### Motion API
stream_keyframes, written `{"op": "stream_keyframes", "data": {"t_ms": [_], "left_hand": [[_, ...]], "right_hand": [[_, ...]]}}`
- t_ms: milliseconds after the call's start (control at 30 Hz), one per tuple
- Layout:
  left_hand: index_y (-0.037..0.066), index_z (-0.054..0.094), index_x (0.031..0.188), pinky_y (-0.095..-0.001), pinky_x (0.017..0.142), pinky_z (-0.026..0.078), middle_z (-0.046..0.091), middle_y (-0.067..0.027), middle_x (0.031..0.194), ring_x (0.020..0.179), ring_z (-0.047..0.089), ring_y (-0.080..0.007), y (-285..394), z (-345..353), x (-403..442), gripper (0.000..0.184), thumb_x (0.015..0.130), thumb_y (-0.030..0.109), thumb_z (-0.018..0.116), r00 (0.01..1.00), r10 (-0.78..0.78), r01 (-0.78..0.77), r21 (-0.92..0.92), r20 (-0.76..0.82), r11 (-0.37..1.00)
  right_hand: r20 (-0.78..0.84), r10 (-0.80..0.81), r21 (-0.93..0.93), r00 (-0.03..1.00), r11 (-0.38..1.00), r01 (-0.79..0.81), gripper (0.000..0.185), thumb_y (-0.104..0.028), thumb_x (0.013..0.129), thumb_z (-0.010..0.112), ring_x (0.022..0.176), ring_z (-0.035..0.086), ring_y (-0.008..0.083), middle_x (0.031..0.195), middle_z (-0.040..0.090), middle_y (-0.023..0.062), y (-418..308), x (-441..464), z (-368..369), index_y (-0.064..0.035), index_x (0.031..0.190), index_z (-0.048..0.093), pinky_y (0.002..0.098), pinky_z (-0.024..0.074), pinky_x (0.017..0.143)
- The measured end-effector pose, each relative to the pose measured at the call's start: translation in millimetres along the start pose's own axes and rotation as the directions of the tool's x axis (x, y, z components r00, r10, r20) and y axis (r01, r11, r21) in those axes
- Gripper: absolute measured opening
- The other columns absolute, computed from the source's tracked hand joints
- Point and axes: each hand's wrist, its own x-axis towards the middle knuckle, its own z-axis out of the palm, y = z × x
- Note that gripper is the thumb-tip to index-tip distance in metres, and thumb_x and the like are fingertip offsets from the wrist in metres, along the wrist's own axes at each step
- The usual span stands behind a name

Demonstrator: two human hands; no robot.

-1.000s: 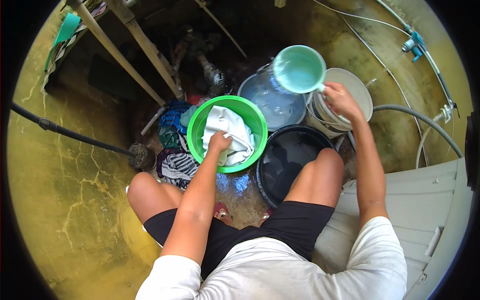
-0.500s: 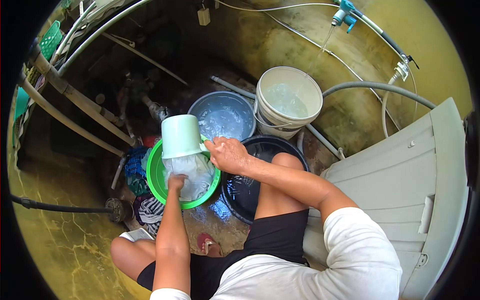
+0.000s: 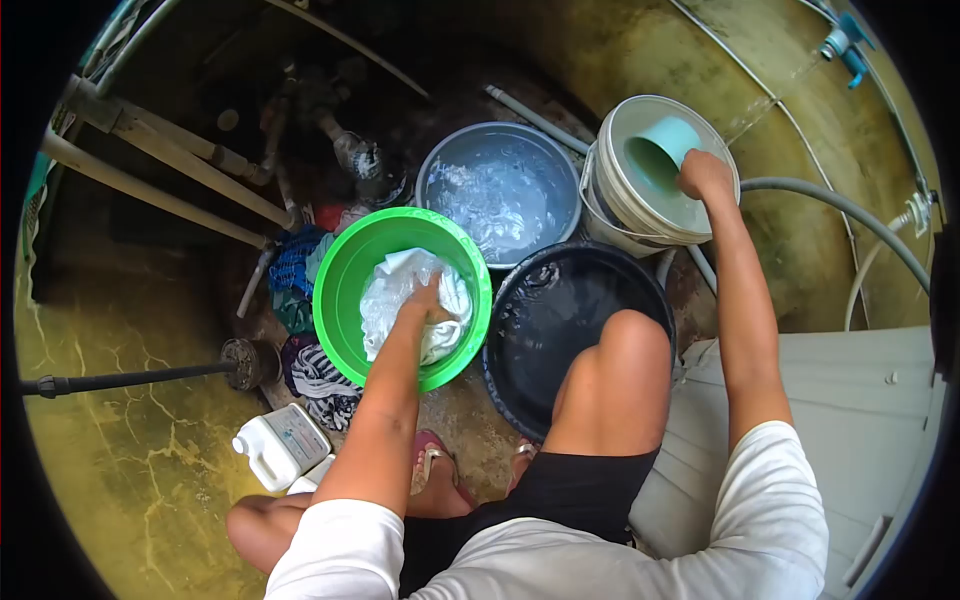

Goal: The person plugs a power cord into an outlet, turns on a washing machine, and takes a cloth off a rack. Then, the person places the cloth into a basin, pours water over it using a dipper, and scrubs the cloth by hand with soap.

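Note:
My right hand [image 3: 706, 176] is closed around the handle of a pale green water dipper [image 3: 672, 137]. The dipper is tilted, its mouth down in the water of the white bucket [image 3: 612, 195]. My left hand [image 3: 428, 300] is in the bright green basin [image 3: 340, 300], pressed into a bunched wet white cloth [image 3: 398, 272] with its fingers partly sunk in the folds. Behind the green basin is a grey-blue basin [image 3: 428, 180] of water with some suds. A black tub [image 3: 520, 375] of water lies between the green basin and my knee.
A blue-handled tap [image 3: 845, 45] runs water toward the bucket. A grey hose [image 3: 830, 205] curves along the wall at right. White jugs [image 3: 283, 445] and a striped cloth [image 3: 325, 388] lie at left, near pipes [image 3: 185, 165]. A pale plastic panel [image 3: 800, 400] is beside my right arm.
My right hand has carried the dipper from above the green basin rightward into the white bucket. My left hand stays on the white cloth. The view has shifted.

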Motion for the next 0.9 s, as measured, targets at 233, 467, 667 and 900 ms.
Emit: {"op": "stream_keyframes", "data": {"t_ms": [233,467,667,900], "left_hand": [[0.025,0.043,0.15,-0.0464,0.097,0.051,0.054,-0.0213,0.142,0.12,0.059,-0.0413,-57.2,4.5,20.9,0.087,0.071,0.034,0.08,0.983,0.075,-0.116,-0.256,-0.165,0.96],[0.016,0.06,0.13,-0.0447,0.089,0.052,0.07,-0.0166,0.114,0.105,0.065,-0.0387,-29.2,-9.6,-0.8,0.055,0.077,0.028,0.073,0.91,0.012,-0.09,-0.17,-0.414,0.981],[0.008,0.065,0.103,-0.0475,0.076,0.052,0.069,-0.0172,0.091,0.082,0.065,-0.04,-6.3,-95.5,-110.4,0.027,0.081,0.024,0.068,0.853,-0.074,-0.093,-0.29,-0.517,0.952],[0.01,0.061,0.109,-0.048,0.077,0.051,0.067,-0.0173,0.106,0.093,0.065,-0.0357,-29.9,-119.9,-177.5,0.02,0.094,0.02,0.052,0.895,0.029,0.136,0.334,-0.445,0.933]], "right_hand": [[0.319,-0.029,-0.085,0.947,0.995,0.059,0.029,-0.016,0.08,0.061,0.085,0.071,0.0355,0.098,0.075,0.0177,-16.7,65.4,97.5,0.0015,0.097,0.076,0.0429,0.056,0.073],[0.593,-0.157,0.556,0.789,0.789,-0.261,0.019,-0.013,0.084,0.051,0.053,0.054,0.0223,0.072,0.063,0.0128,-14.1,84.4,140.4,-0.0001,0.08,0.064,0.0363,0.0445,0.05],[0.748,-0.147,0.652,0.648,0.35,-0.673,0.016,-0.015,0.089,0.046,0.043,0.041,0.015,0.062,0.053,0.0079,13.6,71.4,113.9,-0.0043,0.08,0.053,0.0302,0.0309,0.037],[0.487,-0.033,0.867,0.873,0.137,-0.479,0.018,-0.021,0.091,0.049,0.044,0.042,0.0112,0.065,0.055,0.0048,38.2,-20.9,-0.8,-0.0053,0.086,0.055,0.0266,0.0278,0.036]]}}
